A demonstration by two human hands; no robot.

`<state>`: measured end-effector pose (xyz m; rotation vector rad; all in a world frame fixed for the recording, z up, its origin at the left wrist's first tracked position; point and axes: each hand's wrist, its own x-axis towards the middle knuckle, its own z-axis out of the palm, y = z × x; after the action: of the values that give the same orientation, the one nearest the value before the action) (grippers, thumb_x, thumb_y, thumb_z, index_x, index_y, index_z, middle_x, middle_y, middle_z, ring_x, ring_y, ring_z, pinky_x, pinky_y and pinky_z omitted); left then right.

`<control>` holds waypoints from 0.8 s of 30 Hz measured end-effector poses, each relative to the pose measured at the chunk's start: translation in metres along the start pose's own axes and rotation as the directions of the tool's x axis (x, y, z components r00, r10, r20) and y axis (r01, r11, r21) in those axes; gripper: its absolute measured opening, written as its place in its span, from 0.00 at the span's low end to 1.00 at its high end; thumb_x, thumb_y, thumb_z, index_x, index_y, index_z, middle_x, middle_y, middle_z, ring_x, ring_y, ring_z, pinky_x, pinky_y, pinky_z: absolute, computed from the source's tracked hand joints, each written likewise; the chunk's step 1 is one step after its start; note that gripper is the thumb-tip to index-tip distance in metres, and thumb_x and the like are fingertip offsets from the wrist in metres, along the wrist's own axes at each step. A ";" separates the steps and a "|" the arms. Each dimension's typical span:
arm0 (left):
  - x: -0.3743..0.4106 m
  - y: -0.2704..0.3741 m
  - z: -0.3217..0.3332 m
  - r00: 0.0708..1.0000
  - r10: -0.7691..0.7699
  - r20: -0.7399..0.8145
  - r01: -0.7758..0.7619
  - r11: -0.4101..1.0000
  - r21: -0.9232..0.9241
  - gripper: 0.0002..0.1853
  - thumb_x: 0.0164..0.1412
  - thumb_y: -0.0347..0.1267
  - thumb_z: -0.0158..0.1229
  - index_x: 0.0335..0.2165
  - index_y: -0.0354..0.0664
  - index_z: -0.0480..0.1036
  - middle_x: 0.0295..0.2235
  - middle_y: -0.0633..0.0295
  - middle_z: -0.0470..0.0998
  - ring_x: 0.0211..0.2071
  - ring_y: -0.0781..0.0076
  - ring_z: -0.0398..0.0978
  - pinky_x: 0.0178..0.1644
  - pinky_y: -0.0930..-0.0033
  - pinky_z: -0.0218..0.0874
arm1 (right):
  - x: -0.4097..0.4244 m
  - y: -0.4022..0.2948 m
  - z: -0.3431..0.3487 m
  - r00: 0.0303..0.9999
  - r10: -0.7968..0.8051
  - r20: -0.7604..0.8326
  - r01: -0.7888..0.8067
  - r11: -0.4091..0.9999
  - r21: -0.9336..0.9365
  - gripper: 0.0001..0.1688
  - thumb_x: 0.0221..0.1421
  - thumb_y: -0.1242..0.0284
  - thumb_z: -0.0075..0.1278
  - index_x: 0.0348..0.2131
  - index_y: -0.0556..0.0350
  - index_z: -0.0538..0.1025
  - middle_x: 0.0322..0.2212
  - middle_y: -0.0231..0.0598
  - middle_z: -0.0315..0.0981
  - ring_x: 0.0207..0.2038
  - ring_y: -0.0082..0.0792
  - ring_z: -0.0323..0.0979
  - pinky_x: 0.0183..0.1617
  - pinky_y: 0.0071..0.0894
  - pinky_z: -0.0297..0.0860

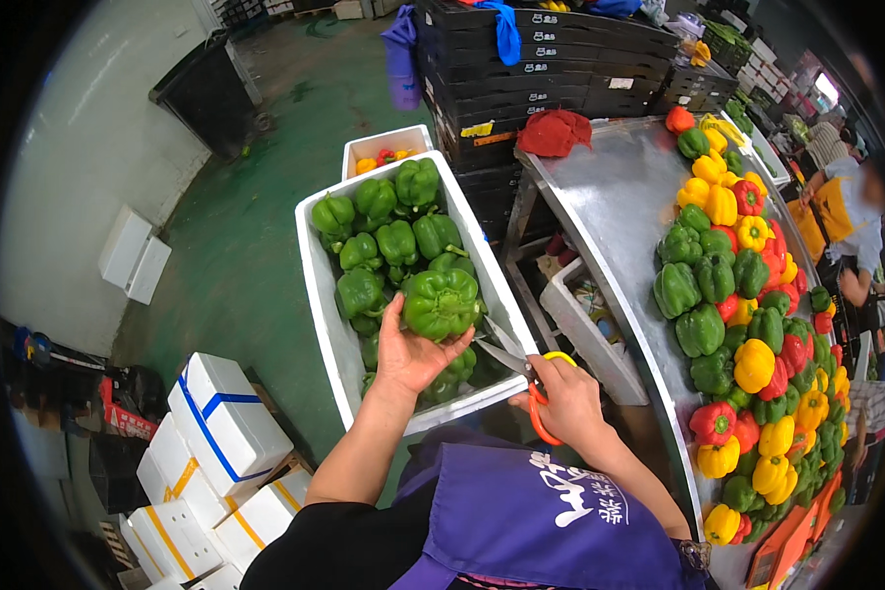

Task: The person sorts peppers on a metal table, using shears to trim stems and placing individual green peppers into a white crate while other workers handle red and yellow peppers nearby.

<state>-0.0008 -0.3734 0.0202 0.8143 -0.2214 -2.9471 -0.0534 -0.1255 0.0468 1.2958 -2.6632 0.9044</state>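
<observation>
My left hand (415,352) holds a large green bell pepper (441,302) above a white foam box (317,295), the pepper's stem side facing up. In my right hand (566,394) are scissors (538,398) with one red-orange and one yellow handle. Their blades are spread apart and point towards the held pepper, near its right side. Several more green bell peppers (397,243) fill the box below.
To the right, a metal table (605,173) bears a heap of green, red and yellow peppers (754,365) and a red cloth (555,133). Black crates (553,66) are stacked ahead. Taped foam boxes (228,420) stand lower left. A co-worker (848,214) is at the far right.
</observation>
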 end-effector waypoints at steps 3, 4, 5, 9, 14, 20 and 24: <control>-0.008 -0.011 0.003 0.999 -0.027 -0.020 0.028 1.000 0.013 0.35 0.59 0.55 0.52 0.56 0.45 0.62 0.56 0.50 0.64 0.57 0.51 0.63 0.59 0.44 0.57 | 0.004 0.000 -0.001 1.000 -0.021 -0.004 0.021 0.997 -0.077 0.33 0.40 0.53 0.64 0.41 0.55 0.75 0.26 0.41 0.73 0.29 0.46 0.74 0.34 0.41 0.70; -0.010 -0.015 0.002 0.999 -0.024 -0.047 0.025 0.999 0.029 0.35 0.59 0.56 0.52 0.56 0.45 0.62 0.56 0.50 0.64 0.57 0.51 0.63 0.59 0.44 0.57 | 0.005 0.000 0.001 0.999 -0.040 -0.011 0.039 0.996 -0.078 0.32 0.40 0.53 0.64 0.40 0.55 0.75 0.25 0.40 0.72 0.28 0.44 0.74 0.33 0.40 0.69; -0.013 -0.018 0.000 0.997 -0.019 -0.075 0.022 0.999 0.045 0.36 0.59 0.56 0.52 0.57 0.45 0.62 0.56 0.51 0.64 0.57 0.52 0.62 0.60 0.44 0.56 | 0.008 0.001 0.003 0.999 -0.048 -0.009 0.047 0.994 -0.098 0.33 0.39 0.54 0.65 0.40 0.55 0.75 0.26 0.40 0.73 0.29 0.44 0.73 0.33 0.40 0.69; -0.021 -0.022 -0.010 0.986 0.017 -0.163 -0.014 1.000 0.017 0.36 0.58 0.56 0.54 0.56 0.45 0.63 0.56 0.53 0.64 0.57 0.55 0.62 0.62 0.44 0.54 | 0.015 0.003 0.014 0.996 -0.078 0.034 0.082 0.989 -0.123 0.33 0.37 0.56 0.67 0.40 0.54 0.75 0.26 0.39 0.74 0.29 0.43 0.73 0.33 0.40 0.68; -0.026 -0.018 -0.025 0.971 0.060 -0.230 -0.083 0.993 -0.090 0.35 0.57 0.54 0.58 0.56 0.46 0.63 0.56 0.55 0.64 0.57 0.55 0.62 0.62 0.44 0.55 | 0.017 0.001 0.025 0.993 -0.073 0.088 0.080 0.993 -0.082 0.32 0.37 0.55 0.67 0.39 0.54 0.75 0.25 0.38 0.73 0.28 0.43 0.73 0.33 0.39 0.68; -0.037 -0.020 -0.034 0.972 0.066 -0.225 -0.087 0.993 -0.083 0.35 0.58 0.54 0.57 0.56 0.45 0.62 0.56 0.54 0.64 0.57 0.54 0.62 0.61 0.43 0.57 | 0.034 0.000 0.035 0.978 -0.194 0.074 0.201 0.973 -0.113 0.32 0.37 0.52 0.65 0.37 0.54 0.75 0.22 0.37 0.71 0.27 0.42 0.73 0.30 0.39 0.68; -0.042 -0.022 -0.037 0.967 0.029 -0.253 -0.061 0.991 -0.120 0.35 0.58 0.54 0.56 0.56 0.47 0.63 0.56 0.55 0.64 0.57 0.55 0.62 0.60 0.45 0.59 | 0.045 -0.001 0.040 0.960 -0.232 0.155 0.256 0.953 -0.164 0.29 0.40 0.52 0.63 0.35 0.54 0.74 0.21 0.37 0.71 0.26 0.40 0.74 0.30 0.38 0.69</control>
<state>0.0534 -0.3511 0.0061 1.1325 -0.0342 -2.7459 -0.0738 -0.1780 0.0267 1.6446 -2.5265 0.5464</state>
